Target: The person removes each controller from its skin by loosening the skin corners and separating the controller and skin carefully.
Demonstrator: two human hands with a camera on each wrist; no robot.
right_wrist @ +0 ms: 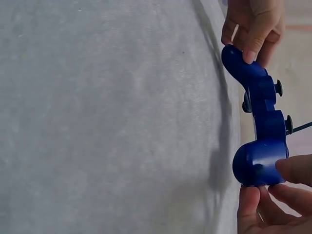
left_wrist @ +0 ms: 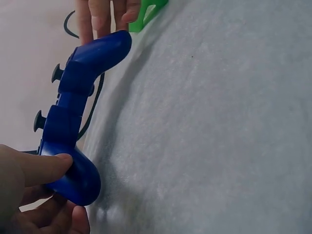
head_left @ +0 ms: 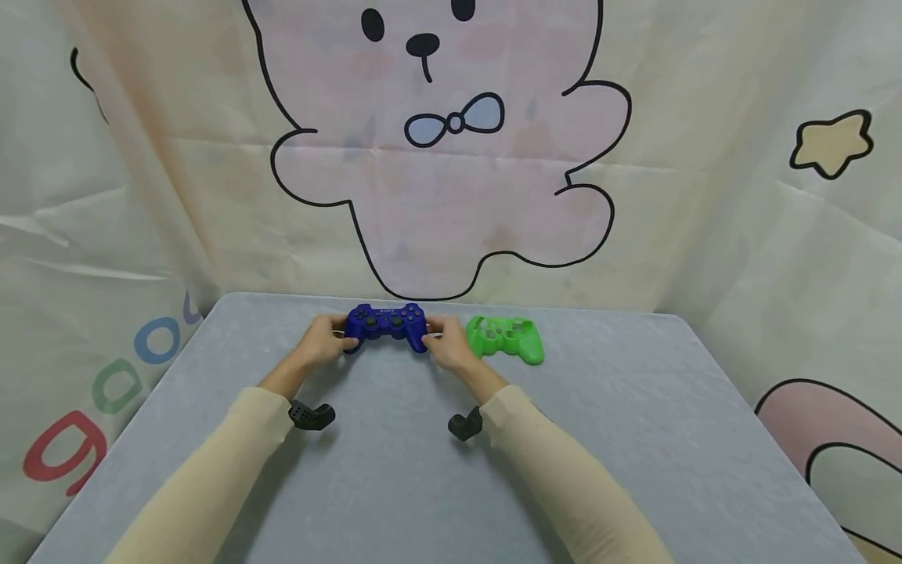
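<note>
A blue game controller (head_left: 385, 315) is held between both hands close to the table's far edge, its two thumbsticks facing up and back. My left hand (head_left: 322, 341) grips the left handle, thumb on the near side and fingers behind and below, as the left wrist view shows on the controller (left_wrist: 73, 87). On the other handle, my right hand (head_left: 449, 342) pinches with its thumb and fingers; in the right wrist view these fingers (right_wrist: 248, 202) come under the handle's end. Just right of that hand lies a green controller-shaped shell (head_left: 527, 343) with openings in its face.
The grey cloth-covered table (head_left: 395, 486) stretches from the far edge toward me. Behind it hangs a curtain (head_left: 437, 211) with a cartoon bear, and printed fabric closes off both sides. A dark wrist device (head_left: 312, 416) sits at the left cuff, another (head_left: 466, 425) at the right.
</note>
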